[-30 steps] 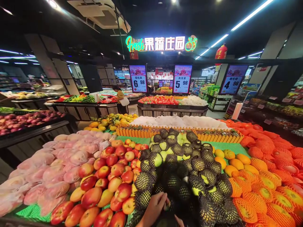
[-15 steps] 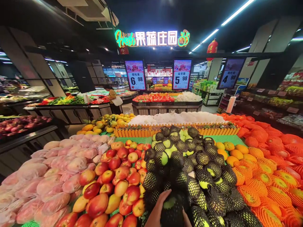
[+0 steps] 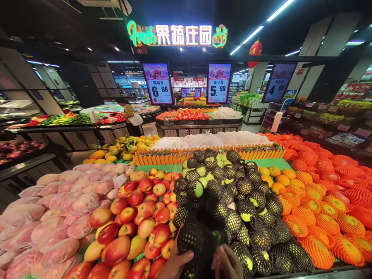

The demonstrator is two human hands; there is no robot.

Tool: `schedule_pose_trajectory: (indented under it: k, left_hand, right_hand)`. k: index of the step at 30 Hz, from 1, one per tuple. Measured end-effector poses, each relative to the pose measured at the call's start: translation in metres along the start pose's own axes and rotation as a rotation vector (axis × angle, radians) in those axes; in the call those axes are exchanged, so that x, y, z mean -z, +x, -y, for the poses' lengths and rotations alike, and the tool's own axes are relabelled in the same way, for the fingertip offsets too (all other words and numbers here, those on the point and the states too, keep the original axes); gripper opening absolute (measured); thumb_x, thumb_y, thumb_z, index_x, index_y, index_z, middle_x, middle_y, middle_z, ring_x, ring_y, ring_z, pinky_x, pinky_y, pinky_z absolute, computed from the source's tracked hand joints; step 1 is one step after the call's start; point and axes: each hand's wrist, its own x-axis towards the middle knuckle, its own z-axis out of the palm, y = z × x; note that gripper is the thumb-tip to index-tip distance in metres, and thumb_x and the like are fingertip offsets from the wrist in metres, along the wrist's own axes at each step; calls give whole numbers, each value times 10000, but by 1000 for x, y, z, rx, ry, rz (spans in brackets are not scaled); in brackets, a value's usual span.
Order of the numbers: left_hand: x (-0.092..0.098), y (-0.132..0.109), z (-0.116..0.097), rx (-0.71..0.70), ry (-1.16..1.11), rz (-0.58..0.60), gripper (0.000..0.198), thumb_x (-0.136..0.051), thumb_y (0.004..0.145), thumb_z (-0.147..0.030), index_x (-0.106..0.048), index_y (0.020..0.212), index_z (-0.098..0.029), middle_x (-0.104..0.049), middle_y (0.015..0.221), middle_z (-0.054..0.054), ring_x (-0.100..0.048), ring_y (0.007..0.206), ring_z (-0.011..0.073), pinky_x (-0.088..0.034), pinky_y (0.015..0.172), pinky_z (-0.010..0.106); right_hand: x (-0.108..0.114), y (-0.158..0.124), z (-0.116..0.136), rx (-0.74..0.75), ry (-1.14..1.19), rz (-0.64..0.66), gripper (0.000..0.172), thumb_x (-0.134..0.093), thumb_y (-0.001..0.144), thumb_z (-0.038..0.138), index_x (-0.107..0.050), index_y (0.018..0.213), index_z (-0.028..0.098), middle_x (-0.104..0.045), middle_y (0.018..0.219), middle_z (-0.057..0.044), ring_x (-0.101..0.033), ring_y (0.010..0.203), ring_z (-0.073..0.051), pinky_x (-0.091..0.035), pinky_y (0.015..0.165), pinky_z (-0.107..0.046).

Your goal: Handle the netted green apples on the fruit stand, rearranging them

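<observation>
My left hand (image 3: 174,264) is closed round a green apple wrapped in black foam net (image 3: 194,243), lifted just above the front of the pile of black-netted green apples (image 3: 232,193). The fingers of my right hand (image 3: 226,263) touch the lower right side of the same netted apple, pinching at its netting. Both hands show only partly at the bottom edge of the view.
Left of the netted pile lie bare red apples (image 3: 139,217) and pink-netted fruit (image 3: 58,209). Orange-netted fruit (image 3: 325,201) fills the right side. A low orange fence (image 3: 162,158) borders the back. Price screens (image 3: 158,83) hang beyond, and a person (image 3: 130,116) stands by a far stand.
The netted apple has come up off the pile in my left hand. My right hand has come in to touch it. The view has tilted down slightly.
</observation>
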Motion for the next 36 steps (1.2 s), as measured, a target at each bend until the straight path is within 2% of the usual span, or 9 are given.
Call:
schedule_pose_trajectory:
  k: [5,11,15,18,21,23,25,31,36]
  left_hand:
    - [-16,3,1,12,81,-41,1077,-975,330,-296,-614,1343,-234,-622,1403,120,-517,1331,408,-387,1149,499]
    - [-46,22,0,-74,184,-237,958,-929,391,-225,-613,1295,-208,-638,1369,119,-537,1309,386,-392,1148,490]
    - [-71,45,-13,-190,289,-233,885,-933,465,-268,-591,1280,-205,-629,1369,120,-551,1296,358,-370,1163,481]
    - [-102,63,-17,-325,417,-246,790,-911,550,-310,-576,1259,-220,-626,1341,86,-557,1272,306,-381,1144,432]
    - [-136,84,-3,-390,468,-313,742,-882,576,-335,-537,1224,-229,-661,1149,48,-620,1089,253,-471,1003,380]
    - [-157,100,13,-327,452,-365,733,-857,571,-358,-499,1197,-230,-649,996,16,-638,934,224,-506,891,357]
    - [-176,120,31,-247,437,-422,699,-807,603,-411,-456,1178,-227,-629,938,7,-637,863,207,-516,834,346]
    - [-219,189,58,-196,553,-552,549,-660,796,-476,-404,1201,-208,-634,1153,95,-642,1047,222,-483,948,353]
    - [-238,217,70,-114,872,-477,561,-750,731,-329,-510,1223,-204,-699,1078,103,-664,989,288,-481,931,417]
  right_hand:
    - [14,-2,16,-100,95,-37,511,-710,785,703,-626,853,204,-451,455,72,-419,416,-106,-323,440,-218]
    - [39,-8,32,-47,52,28,503,-651,845,688,-615,859,186,-570,660,27,-426,421,-65,-334,418,-203]
    - [70,-5,48,-57,33,29,466,-666,863,645,-613,905,183,-584,721,29,-439,433,-47,-336,433,-190]
    - [101,-1,62,-60,11,26,437,-659,884,619,-609,942,188,-588,736,31,-449,451,-44,-331,452,-187]
    - [137,4,75,-50,-10,35,404,-676,887,586,-603,963,196,-580,740,37,-452,459,-44,-343,466,-188]
    - [162,8,83,-31,-19,25,403,-696,871,579,-602,969,200,-583,745,37,-455,456,-46,-359,468,-192]
    - [188,13,92,-9,-27,3,402,-703,864,577,-603,978,204,-590,751,34,-459,457,-51,-374,470,-196]
    - [253,35,108,19,-55,-26,342,-690,893,528,-607,1017,220,-580,779,31,-488,491,-65,-399,486,-198]
    - [276,55,108,7,-53,77,291,-669,923,484,-614,1024,217,-586,812,21,-484,496,-62,-402,488,-199]
